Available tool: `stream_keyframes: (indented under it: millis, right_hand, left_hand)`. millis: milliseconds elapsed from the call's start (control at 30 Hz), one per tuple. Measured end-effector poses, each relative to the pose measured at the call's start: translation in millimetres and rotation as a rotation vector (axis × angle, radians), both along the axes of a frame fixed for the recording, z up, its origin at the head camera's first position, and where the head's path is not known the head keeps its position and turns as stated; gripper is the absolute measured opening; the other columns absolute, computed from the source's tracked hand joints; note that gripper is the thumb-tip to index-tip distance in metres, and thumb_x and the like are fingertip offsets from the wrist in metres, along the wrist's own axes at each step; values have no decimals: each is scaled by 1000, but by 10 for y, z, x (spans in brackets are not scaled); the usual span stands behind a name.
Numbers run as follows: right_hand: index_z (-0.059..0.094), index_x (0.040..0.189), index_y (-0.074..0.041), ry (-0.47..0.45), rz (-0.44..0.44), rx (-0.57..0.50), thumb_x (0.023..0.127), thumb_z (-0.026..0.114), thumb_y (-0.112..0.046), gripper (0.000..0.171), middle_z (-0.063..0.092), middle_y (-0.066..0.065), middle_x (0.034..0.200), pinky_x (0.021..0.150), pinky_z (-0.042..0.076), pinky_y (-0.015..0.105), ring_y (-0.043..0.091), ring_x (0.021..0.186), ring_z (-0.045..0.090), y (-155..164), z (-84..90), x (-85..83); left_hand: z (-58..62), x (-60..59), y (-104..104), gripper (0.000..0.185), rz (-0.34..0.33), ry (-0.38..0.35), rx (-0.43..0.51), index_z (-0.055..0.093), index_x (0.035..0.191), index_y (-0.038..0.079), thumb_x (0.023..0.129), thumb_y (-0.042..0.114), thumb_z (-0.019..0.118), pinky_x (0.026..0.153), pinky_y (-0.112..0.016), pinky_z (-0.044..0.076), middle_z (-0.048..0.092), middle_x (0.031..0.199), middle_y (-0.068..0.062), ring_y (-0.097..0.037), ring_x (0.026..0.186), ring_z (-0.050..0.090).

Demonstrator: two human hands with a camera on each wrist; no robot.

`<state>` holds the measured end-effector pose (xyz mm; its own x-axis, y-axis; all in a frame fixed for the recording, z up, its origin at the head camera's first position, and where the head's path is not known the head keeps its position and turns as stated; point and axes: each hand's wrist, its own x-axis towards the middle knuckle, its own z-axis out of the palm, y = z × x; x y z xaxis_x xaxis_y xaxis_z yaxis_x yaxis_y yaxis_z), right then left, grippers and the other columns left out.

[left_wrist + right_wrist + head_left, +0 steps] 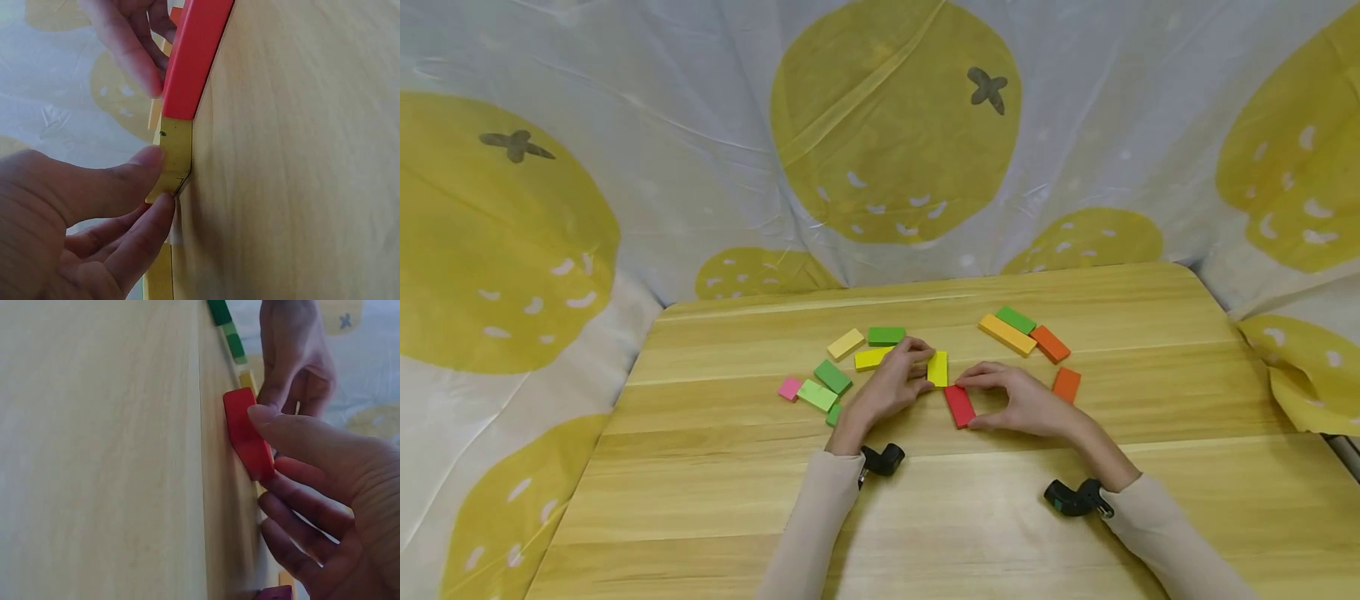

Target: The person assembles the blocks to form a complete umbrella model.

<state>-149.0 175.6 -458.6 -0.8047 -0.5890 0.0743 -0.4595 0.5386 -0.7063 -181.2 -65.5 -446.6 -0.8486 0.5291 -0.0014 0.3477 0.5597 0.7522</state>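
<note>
Thumb and fingers of my left hand (pixel 898 385) pinch a yellow block (pixel 937 368) lying on the wooden table. In the left wrist view, the thumb and a fingertip press opposite edges of this yellow block (pixel 177 147). My right hand (pixel 1022 400) pinches a red block (pixel 959 406) between thumb and forefinger, its other fingers loosely bent. The red block's upper end sits right at the lower end of the yellow one, slightly angled to it. In the right wrist view, the thumb rests on the near face of the red block (pixel 247 431).
Left of my hands lie a partly hidden yellow block (pixel 871 359), a pale yellow block (pixel 846 344), several green ones and a pink block (pixel 790 388). To the right are an amber block (pixel 1006 335), a green block (pixel 1017 319) and two orange blocks. A patterned curtain (pixel 700 192) hangs behind the table.
</note>
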Motion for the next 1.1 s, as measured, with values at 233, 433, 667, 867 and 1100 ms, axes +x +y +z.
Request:
stream_keyframes:
  millis: [233,433,667,867,1100]
  right_hand:
    - [65,126,-22,20,-11,11,76,80,-40,55,59,-9,125,100,48,41,13,120,55,-31,-31,-8]
    - [66,125,-19,36,-33,3,75,82,-37,56,61,-6,122,99,48,39,11,117,55,-86,-24,8]
    - [66,124,-19,60,-57,4,73,83,-39,57,62,-6,119,95,50,37,10,111,57,-113,-51,17]
    - [67,123,-16,69,-93,8,71,84,-40,60,63,-5,115,90,51,35,12,105,59,-161,-55,24]
    - [67,123,-13,60,-120,-8,70,85,-38,61,65,-4,112,86,51,34,13,103,61,-232,-44,36]
  left_hand:
    - [-17,-2,33,51,25,66,-19,51,134,-9,88,4,67,100,-32,50,48,130,-16,-28,122,52]
    - [-25,3,44,52,44,53,-14,51,134,-7,87,4,69,99,-32,51,48,130,-15,-29,121,54]
    - [-44,-6,22,45,31,77,-32,53,133,-5,91,8,65,99,-31,51,49,130,-13,-27,120,54]
    - [-43,-3,17,43,22,78,-29,54,133,-6,92,6,63,100,-31,50,49,130,-14,-26,120,54]
    - [-26,6,25,42,19,91,-35,55,132,-6,92,6,63,101,-31,49,49,130,-13,-25,119,54]
